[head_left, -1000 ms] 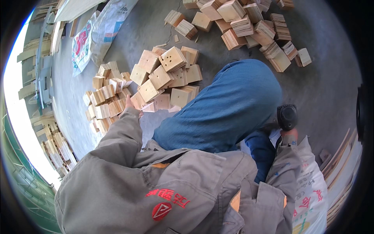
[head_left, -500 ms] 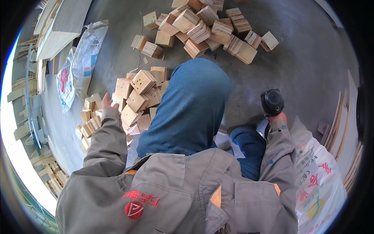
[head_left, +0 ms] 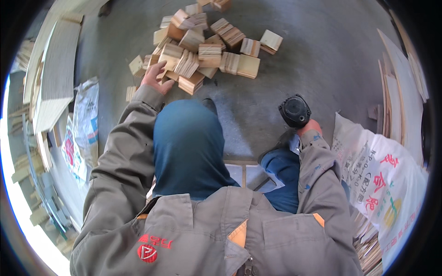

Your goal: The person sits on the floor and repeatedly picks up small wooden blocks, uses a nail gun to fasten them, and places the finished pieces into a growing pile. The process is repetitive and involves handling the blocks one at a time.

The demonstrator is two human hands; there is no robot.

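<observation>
My left hand (head_left: pixel 155 80) reaches forward to the near left side of a heap of wooden blocks (head_left: pixel 209 55). Its fingers are spread, with the thumb apart, and nothing is between them. Whether the fingertips touch a block (head_left: pixel 171 51) behind them, I cannot tell. Layered plywood edges show on many of the blocks, which lie tumbled over each other. On the right, my right hand (head_left: pixel 310 127) is closed round a black nail gun (head_left: pixel 295 112), seen from its round capped end. The gun is held above the floor beside my right leg, and its lower part is hidden.
Grey concrete floor (head_left: pixel 322 55) surrounds the heap. White printed sacks lie at the right (head_left: pixel 380 170) and left (head_left: pixel 86 122). Boards lean along the right side (head_left: pixel 400 87), and stacked sheets (head_left: pixel 57 73) stand at the left. My bent knee (head_left: pixel 189 142) rises between my arms.
My left hand has moved from the nearer block pile at the left, forward to the far heap. The view has shifted, and that nearer pile is now mostly out of sight. The nail gun stays in my right hand.
</observation>
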